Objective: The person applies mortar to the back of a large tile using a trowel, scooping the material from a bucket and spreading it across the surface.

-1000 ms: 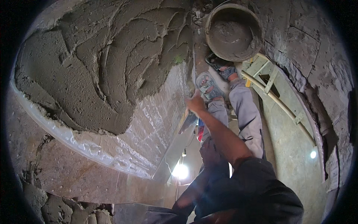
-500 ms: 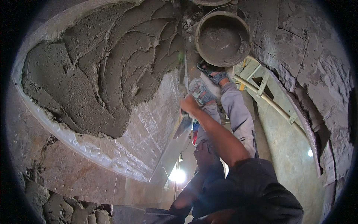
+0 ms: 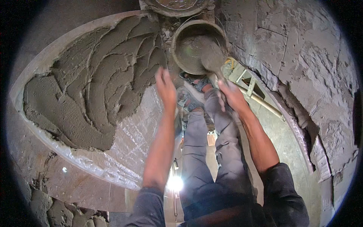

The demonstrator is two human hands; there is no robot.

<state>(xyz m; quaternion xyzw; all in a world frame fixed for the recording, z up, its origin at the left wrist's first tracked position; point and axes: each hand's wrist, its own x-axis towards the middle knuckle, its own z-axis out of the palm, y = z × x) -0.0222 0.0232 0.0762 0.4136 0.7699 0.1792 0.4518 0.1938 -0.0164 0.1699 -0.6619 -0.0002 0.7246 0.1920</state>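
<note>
My right hand (image 3: 231, 94) grips the handle of a trowel (image 3: 212, 57). Its mortar-grey blade hangs over the near right of a round bucket (image 3: 177, 62) with wet grey mortar inside. Whether the blade touches that mortar I cannot tell. To the left, my left hand (image 3: 165, 87) is slightly blurred, fingers stretched out, and nothing shows in it. It is nearest the right edge of a thick, ridged mortar layer (image 3: 94, 83) spread on a curved-edged panel. Toward me, a pale scraped strip of the panel (image 3: 132, 132) shows bare.
A second round container (image 3: 177, 8) stands beyond the bucket. On the right are a yellowish metal frame (image 3: 261, 99) and a rough mortared wall (image 3: 317, 83). My sandalled feet (image 3: 188, 99) are just below the bucket. A bright lamp (image 3: 175, 184) shines low between panel and legs.
My right hand has gone from the panel's edge to the bucket with the trowel. My left hand has risen from near my legs to beside the mortar layer. The whole view has shifted.
</note>
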